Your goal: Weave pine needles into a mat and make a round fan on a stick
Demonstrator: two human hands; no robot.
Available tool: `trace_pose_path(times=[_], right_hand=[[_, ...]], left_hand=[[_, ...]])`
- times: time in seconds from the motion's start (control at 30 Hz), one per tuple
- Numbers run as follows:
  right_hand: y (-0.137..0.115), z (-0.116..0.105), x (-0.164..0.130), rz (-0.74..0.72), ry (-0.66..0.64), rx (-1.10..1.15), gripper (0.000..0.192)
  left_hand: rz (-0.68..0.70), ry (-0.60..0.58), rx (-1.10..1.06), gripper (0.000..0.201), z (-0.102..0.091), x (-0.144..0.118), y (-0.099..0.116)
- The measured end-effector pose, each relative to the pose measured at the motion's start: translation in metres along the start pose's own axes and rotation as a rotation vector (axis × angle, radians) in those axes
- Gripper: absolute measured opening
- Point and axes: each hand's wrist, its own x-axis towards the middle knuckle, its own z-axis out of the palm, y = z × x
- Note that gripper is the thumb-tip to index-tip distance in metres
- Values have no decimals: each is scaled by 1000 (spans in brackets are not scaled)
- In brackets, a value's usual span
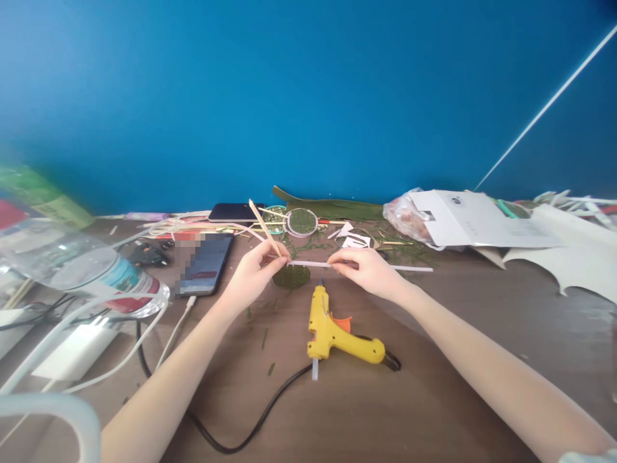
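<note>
Cluttered brown table (434,360) under blue wall (308,96), yellow glue gun (332,331) mid-surface.

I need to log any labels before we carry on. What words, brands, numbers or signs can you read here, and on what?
None can be read.
Water bottle label: blurred.
Phone screen: pixelated.
White sheet: print too small.
Green package at the left edge: blurred.
Yellow glue gun: no marking shows.

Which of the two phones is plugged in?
The nearer phone, lit and lying just left of the left hand: a white cable runs into its near end. The dark phone by the blue wall shows no cable.
</note>
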Motion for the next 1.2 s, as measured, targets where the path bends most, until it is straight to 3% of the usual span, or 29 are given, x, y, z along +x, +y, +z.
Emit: trace_pose_path(times=[0.57,1.2], right_hand=[[2,1,0,-81,74,-35,15],[-24,-6,-5,-146,164,73,21]], left_hand=[[-16,24,-75,10,-1,1,-2],[-20,69,-607,15,4,2,-1]])
